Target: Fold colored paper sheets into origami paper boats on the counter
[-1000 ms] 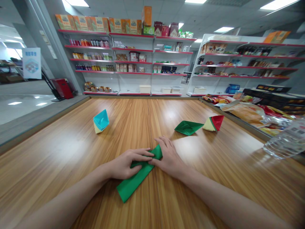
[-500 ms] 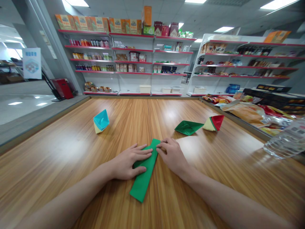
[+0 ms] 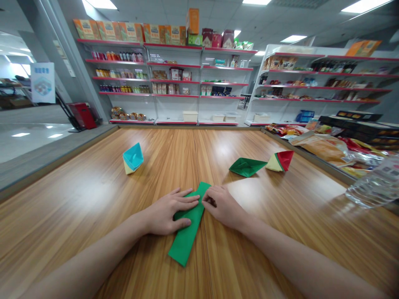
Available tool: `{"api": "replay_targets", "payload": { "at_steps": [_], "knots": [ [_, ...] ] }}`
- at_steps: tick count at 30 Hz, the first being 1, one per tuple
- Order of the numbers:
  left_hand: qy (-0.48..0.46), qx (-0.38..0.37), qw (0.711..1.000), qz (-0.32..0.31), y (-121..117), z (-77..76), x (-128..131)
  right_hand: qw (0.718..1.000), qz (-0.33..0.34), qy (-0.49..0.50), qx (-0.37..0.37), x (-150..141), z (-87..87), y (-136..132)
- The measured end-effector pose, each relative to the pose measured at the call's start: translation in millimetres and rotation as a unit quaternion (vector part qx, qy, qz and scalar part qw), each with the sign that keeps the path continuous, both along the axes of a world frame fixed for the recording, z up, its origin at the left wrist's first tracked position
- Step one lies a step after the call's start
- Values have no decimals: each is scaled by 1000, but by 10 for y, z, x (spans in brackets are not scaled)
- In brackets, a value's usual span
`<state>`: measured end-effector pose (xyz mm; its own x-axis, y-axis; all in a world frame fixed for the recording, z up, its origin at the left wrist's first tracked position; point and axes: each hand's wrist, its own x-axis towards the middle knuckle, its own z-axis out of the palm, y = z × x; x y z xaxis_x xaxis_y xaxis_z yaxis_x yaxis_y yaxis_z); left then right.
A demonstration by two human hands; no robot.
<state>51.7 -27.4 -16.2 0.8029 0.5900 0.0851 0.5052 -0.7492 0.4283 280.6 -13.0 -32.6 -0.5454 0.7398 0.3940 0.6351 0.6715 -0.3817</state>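
A folded strip of green paper (image 3: 185, 244) lies slantwise on the wooden table. My left hand (image 3: 170, 211) rests flat across it with fingers spread, pressing it down. On the strip's right long edge, near the upper end, my right hand (image 3: 222, 204) is closed, its thumb and bent fingers pinched at the edge. Beyond my right hand sits a dark green paper boat (image 3: 247, 167). Touching or very near its right tip is a red and yellow paper boat (image 3: 280, 161). A blue and yellow paper boat (image 3: 133, 158) stands tilted up at the left.
The wooden table (image 3: 77, 232) has a raised rim. At the right are a clear plastic container (image 3: 372, 185) and, past the rim, snack packets (image 3: 326, 146) and dark boxes (image 3: 361, 128). Stocked shelves (image 3: 174, 64) stand behind the table.
My right hand has slid slightly down along the paper's right edge, toward me. My left hand stays in place on the paper.
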Motion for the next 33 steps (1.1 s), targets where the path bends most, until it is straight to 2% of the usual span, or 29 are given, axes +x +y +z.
{"api": "replay_targets", "payload": {
  "at_steps": [4, 9, 14, 20, 26, 28, 33],
  "knots": [
    [8, -1, 1000, -2, 4, 10, 9, 996, 86, -22, -4, -14, 28, -37],
    [15, 2, 1000, -2, -7, 9, 11, 991, 126, -36, -8, -27, 55, -79],
    [20, 7, 1000, 5, -10, -12, 3, 981, 180, -60, -40, -96, 81, -237],
    [23, 8, 1000, 5, 0, -4, 8, 961, 256, -93, -42, -178, 75, -458],
    [10, 3, 1000, -3, 2, -13, 9, 919, 379, -97, -41, -164, 134, -511],
    [7, 3, 1000, -3, 2, -19, 7, 914, 395, -93, -26, -163, 143, -511],
    [-3, -1, 1000, -5, 7, -24, 1, 923, 375, -85, -22, -176, 86, -495]
  ]
}}
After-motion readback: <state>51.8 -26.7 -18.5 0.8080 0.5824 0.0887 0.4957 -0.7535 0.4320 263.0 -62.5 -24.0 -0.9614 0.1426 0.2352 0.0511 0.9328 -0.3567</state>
